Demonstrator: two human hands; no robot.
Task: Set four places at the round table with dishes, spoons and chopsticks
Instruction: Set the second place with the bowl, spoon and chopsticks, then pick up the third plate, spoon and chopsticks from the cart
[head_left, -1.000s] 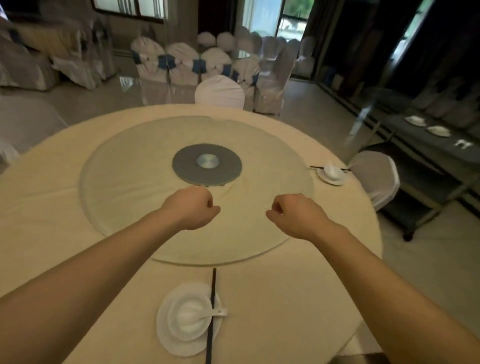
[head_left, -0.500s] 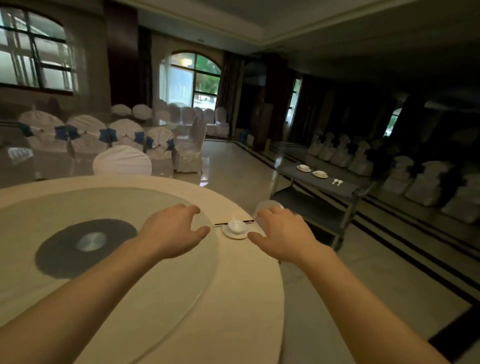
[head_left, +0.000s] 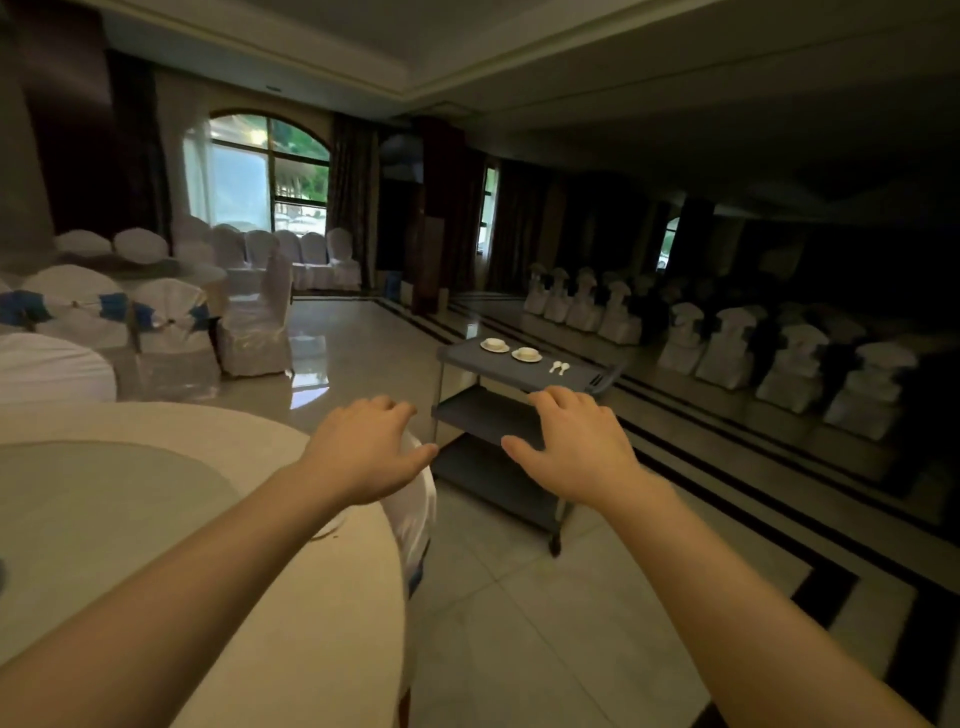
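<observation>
The round table (head_left: 291, 597) with its cream cloth fills the lower left; a glass turntable (head_left: 93, 499) lies on it. A white plate edge (head_left: 327, 531) peeks out under my left forearm. My left hand (head_left: 363, 452) hovers open above the table's right rim, holding nothing. My right hand (head_left: 576, 452) hangs open over the floor, fingers spread. Beyond them stands a grey three-shelf cart (head_left: 498, 415). On its top shelf sit two white bowls on plates (head_left: 494, 344) (head_left: 527, 354) and two white spoons (head_left: 559, 368).
A white-covered chair (head_left: 415, 499) is tucked at the table's right edge, between me and the cart. More covered chairs (head_left: 171, 332) ring another table at the left, and rows of chairs (head_left: 727, 343) line the dark right side. Tiled floor (head_left: 519, 623) lies ahead.
My view has swung right from the table to the cart. Both hands went from fists to spread fingers. The set places have left the view.
</observation>
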